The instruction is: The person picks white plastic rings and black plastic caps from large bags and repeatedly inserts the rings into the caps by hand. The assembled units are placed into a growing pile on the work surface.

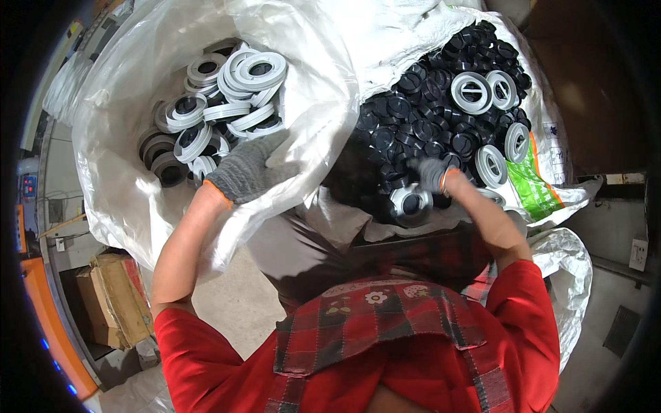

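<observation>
My left hand (pixel 256 168), in a grey knit glove with an orange cuff, is inside the near right part of a large white plastic bag (pixel 110 186). Its fingers are stretched out and apart against the bag's wall, next to a pile of light grey rings (pixel 260 70), several with black centres. My right hand (pixel 434 174), gloved alike, is over a heap of small black round caps (pixel 420 124). Motion blurs its fingers, and what they hold, if anything, is hidden. Just below it lies a grey ring with a black centre (pixel 410 204).
Several grey rings with a crossbar (pixel 472 93) lie on the right side of the caps. A green and white sack (pixel 533 189) borders the heap. Cardboard boxes (pixel 113 299) stand at the left, beside an orange machine part (pixel 55 330). Another white bag (pixel 568 275) is at the right.
</observation>
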`<action>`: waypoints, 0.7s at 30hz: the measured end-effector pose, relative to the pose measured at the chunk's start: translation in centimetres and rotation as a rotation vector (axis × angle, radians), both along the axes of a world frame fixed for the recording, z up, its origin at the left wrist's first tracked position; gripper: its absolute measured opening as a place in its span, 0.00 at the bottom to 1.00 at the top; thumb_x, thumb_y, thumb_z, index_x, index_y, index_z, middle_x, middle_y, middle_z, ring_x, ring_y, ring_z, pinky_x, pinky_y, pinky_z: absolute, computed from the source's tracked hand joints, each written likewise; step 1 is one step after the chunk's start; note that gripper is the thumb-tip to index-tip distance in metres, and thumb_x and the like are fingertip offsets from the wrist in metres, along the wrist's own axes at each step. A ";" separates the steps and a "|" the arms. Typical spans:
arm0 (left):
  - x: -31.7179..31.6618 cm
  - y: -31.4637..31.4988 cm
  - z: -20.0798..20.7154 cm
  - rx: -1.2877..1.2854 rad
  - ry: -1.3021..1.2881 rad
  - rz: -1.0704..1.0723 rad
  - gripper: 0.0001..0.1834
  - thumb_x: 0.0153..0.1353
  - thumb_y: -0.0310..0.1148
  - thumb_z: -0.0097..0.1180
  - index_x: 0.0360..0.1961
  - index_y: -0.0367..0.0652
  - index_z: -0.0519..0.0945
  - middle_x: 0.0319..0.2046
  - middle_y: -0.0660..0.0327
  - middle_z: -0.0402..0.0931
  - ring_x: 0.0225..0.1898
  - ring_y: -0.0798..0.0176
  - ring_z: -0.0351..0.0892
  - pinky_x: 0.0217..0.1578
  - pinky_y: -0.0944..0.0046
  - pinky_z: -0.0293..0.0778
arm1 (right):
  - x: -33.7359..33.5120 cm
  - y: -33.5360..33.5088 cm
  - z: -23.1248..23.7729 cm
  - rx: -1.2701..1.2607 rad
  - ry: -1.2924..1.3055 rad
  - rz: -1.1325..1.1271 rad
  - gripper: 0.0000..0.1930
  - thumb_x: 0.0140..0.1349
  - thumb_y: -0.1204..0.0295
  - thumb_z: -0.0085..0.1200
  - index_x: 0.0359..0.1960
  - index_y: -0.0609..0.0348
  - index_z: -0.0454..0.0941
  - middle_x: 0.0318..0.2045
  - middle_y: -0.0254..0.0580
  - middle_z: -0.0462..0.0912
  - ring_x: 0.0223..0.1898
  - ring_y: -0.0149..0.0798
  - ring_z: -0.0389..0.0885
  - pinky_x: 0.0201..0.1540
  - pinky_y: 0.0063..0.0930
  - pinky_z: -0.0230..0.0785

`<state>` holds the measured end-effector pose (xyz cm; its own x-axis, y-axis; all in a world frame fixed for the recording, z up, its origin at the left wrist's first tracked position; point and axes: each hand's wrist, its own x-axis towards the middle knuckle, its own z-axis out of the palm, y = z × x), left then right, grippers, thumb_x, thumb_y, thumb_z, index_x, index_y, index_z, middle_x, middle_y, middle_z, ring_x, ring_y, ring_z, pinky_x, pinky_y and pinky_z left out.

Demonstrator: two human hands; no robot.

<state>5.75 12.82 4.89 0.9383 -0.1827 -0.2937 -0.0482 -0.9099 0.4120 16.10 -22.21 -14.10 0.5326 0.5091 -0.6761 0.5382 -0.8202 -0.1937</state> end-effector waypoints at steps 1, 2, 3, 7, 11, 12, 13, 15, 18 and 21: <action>0.2 -2.4 0.9 -0.114 -0.062 -0.046 0.37 0.56 0.48 0.61 0.59 0.33 0.68 0.52 0.42 0.73 0.54 0.50 0.74 0.56 0.60 0.67 | -2.1 -1.6 -2.5 0.021 -0.071 -0.005 0.45 0.46 0.59 0.64 0.66 0.57 0.56 0.52 0.58 0.74 0.54 0.55 0.73 0.57 0.43 0.65; 0.0 -4.6 1.5 -0.222 -0.124 -0.082 0.33 0.56 0.47 0.59 0.56 0.32 0.71 0.51 0.40 0.73 0.53 0.45 0.74 0.55 0.59 0.68 | -3.6 -2.7 -5.5 0.048 -0.142 0.000 0.48 0.46 0.59 0.65 0.68 0.57 0.52 0.55 0.60 0.71 0.57 0.57 0.70 0.60 0.43 0.62; -0.6 -5.5 0.8 -0.229 -0.163 -0.172 0.30 0.58 0.44 0.58 0.56 0.33 0.71 0.50 0.42 0.74 0.51 0.45 0.75 0.53 0.59 0.70 | -4.3 -2.7 -7.2 0.176 -0.135 -0.078 0.50 0.46 0.61 0.63 0.69 0.57 0.46 0.59 0.61 0.66 0.60 0.60 0.64 0.62 0.45 0.59; -2.0 -11.8 -0.7 -0.366 -0.026 -0.274 0.27 0.58 0.41 0.59 0.55 0.36 0.72 0.48 0.46 0.76 0.48 0.47 0.77 0.50 0.58 0.71 | -5.0 -1.2 -7.2 0.182 -0.303 -0.024 0.37 0.47 0.67 0.59 0.63 0.56 0.61 0.49 0.52 0.76 0.49 0.53 0.77 0.49 0.44 0.71; -1.6 -15.0 -6.3 -0.399 0.314 -0.044 0.34 0.56 0.39 0.62 0.61 0.35 0.66 0.53 0.46 0.73 0.54 0.52 0.75 0.54 0.61 0.70 | -4.1 -2.2 -3.1 0.291 -0.280 -0.108 0.32 0.43 0.62 0.64 0.51 0.61 0.68 0.41 0.56 0.79 0.44 0.54 0.79 0.47 0.43 0.72; -1.5 -15.7 -7.0 -0.425 0.371 0.026 0.35 0.55 0.38 0.63 0.61 0.35 0.66 0.53 0.46 0.73 0.54 0.54 0.75 0.55 0.62 0.70 | -4.1 -2.9 -2.1 0.329 -0.272 -0.276 0.34 0.41 0.61 0.65 0.50 0.63 0.68 0.38 0.59 0.80 0.43 0.56 0.80 0.45 0.43 0.73; -1.7 -16.1 -7.4 -0.449 0.282 0.015 0.36 0.54 0.40 0.63 0.60 0.33 0.66 0.54 0.46 0.73 0.56 0.57 0.72 0.57 0.64 0.67 | -4.1 -3.5 -1.0 0.379 -0.241 -0.413 0.36 0.39 0.60 0.66 0.51 0.64 0.68 0.38 0.61 0.80 0.42 0.56 0.80 0.44 0.43 0.73; -2.1 -17.3 -11.3 -0.387 -0.293 0.042 0.30 0.55 0.40 0.61 0.55 0.34 0.70 0.46 0.49 0.76 0.49 0.52 0.76 0.51 0.62 0.71 | -4.2 -4.6 -0.3 0.586 -0.218 -0.619 0.42 0.37 0.58 0.67 0.55 0.67 0.66 0.36 0.61 0.81 0.39 0.57 0.81 0.43 0.41 0.75; -2.1 -19.4 -12.7 -0.821 -0.105 0.369 0.27 0.52 0.42 0.63 0.48 0.35 0.75 0.37 0.56 0.80 0.39 0.50 0.79 0.43 0.58 0.75 | -5.1 -5.5 0.7 0.716 -0.407 -0.652 0.50 0.33 0.50 0.72 0.56 0.72 0.66 0.43 0.62 0.79 0.45 0.52 0.79 0.48 0.37 0.72; -1.5 -18.8 -11.6 -1.214 0.699 0.503 0.25 0.50 0.45 0.64 0.46 0.40 0.77 0.34 0.58 0.81 0.37 0.52 0.81 0.39 0.58 0.76 | -6.7 -5.9 2.1 0.763 -0.310 -0.760 0.44 0.39 0.50 0.72 0.53 0.71 0.70 0.40 0.55 0.79 0.41 0.47 0.79 0.46 0.36 0.72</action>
